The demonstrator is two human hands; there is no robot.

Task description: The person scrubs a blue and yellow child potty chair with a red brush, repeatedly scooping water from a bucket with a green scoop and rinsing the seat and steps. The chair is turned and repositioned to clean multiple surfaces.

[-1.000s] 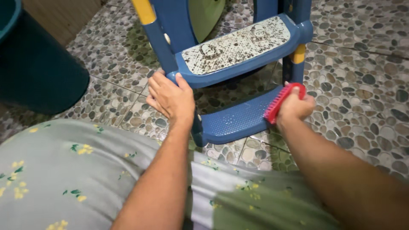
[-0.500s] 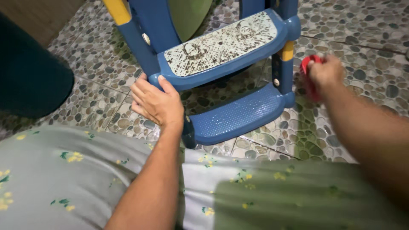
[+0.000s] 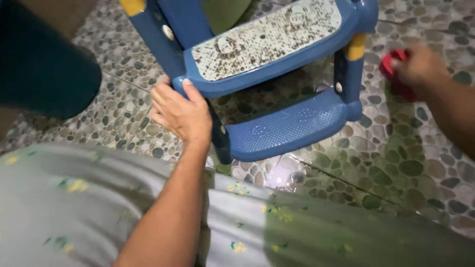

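A blue plastic step ladder (image 3: 292, 126) with yellow joints stands on the pebble floor. Its upper step (image 3: 269, 37) has a pale pad speckled with dark dirt; the lower step is plain blue and wet. My left hand (image 3: 179, 111) grips the left front corner of the upper step. Out to the right of the ladder, my right hand (image 3: 418, 64) is closed on a red scrubbing brush (image 3: 391, 66), held just above the floor and apart from the ladder.
A dark teal bucket (image 3: 44, 64) stands at the upper left. Wet pebble-pattern tiles (image 3: 410, 163) surround the ladder. My lap in grey-green floral cloth (image 3: 89, 207) fills the bottom of the view.
My right hand lifted the red brush off the lower step and carried it out to the right, away from the ladder. My left hand kept its grip on the upper step.
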